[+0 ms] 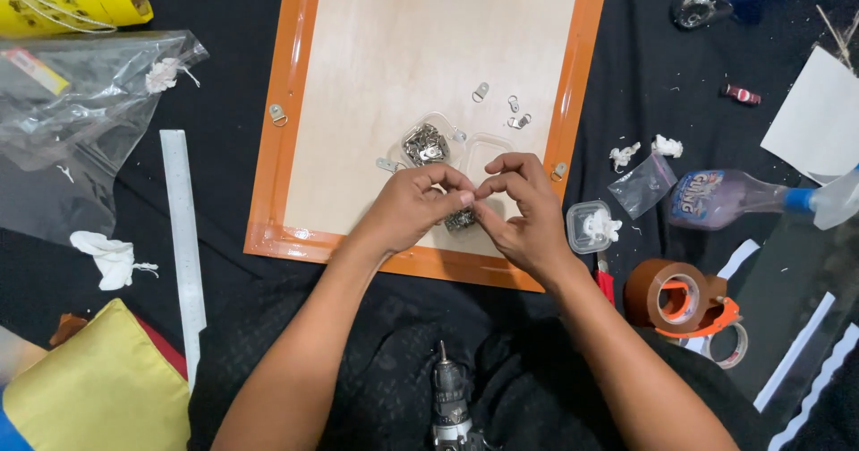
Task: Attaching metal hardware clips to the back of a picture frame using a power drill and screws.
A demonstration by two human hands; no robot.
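Pinching one small metal hanger (466, 202) together, left hand (413, 206) and right hand (526, 211) meet over one orange frame (276, 160).

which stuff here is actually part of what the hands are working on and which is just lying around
In use:
left hand and right hand, fingertips together
orange frame, back side up
small clear box of metal hangers
loose hangers on the backing board

Lying about:
ruler
tape dispenser
spray bottle
plastic bag
drill
yellow cushion
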